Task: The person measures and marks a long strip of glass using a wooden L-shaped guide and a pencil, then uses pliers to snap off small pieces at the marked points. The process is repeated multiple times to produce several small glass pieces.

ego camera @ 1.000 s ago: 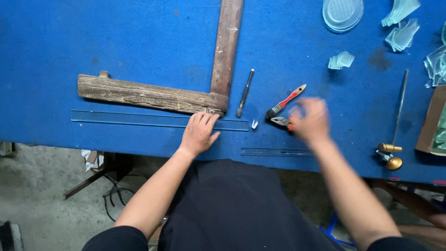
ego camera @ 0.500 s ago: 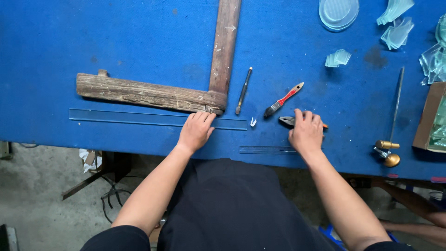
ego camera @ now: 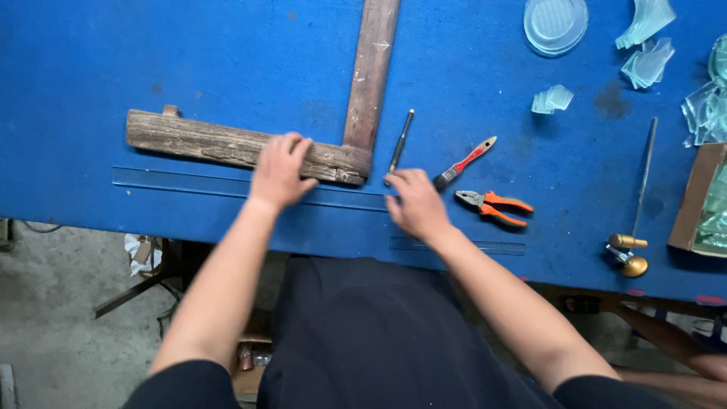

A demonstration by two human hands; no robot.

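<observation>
My left hand [ego camera: 279,168] lies flat, fingers apart, on the horizontal arm of a weathered wooden L-shaped frame [ego camera: 219,144] and on the long clear glass strip [ego camera: 174,180] just below it. My right hand [ego camera: 415,203] rests at the strip's right end, fingers curled near the tip of a thin black glass cutter [ego camera: 400,142]. Whether it grips the strip's end I cannot tell. Orange-handled pliers [ego camera: 494,206] lie just right of that hand on the blue table [ego camera: 151,60].
Red-handled pliers [ego camera: 463,163] lie beyond the orange pair. A second clear strip [ego camera: 485,246] sits by the front edge. A round glass disc [ego camera: 555,23], glass offcuts [ego camera: 645,62], a brass-headed rod [ego camera: 634,242] and a cardboard box [ego camera: 700,198] fill the right side.
My left hand slid left along the strip onto the wooden arm. My right hand let go of the orange-handled pliers, left them on the table and moved left to the strip's end.
</observation>
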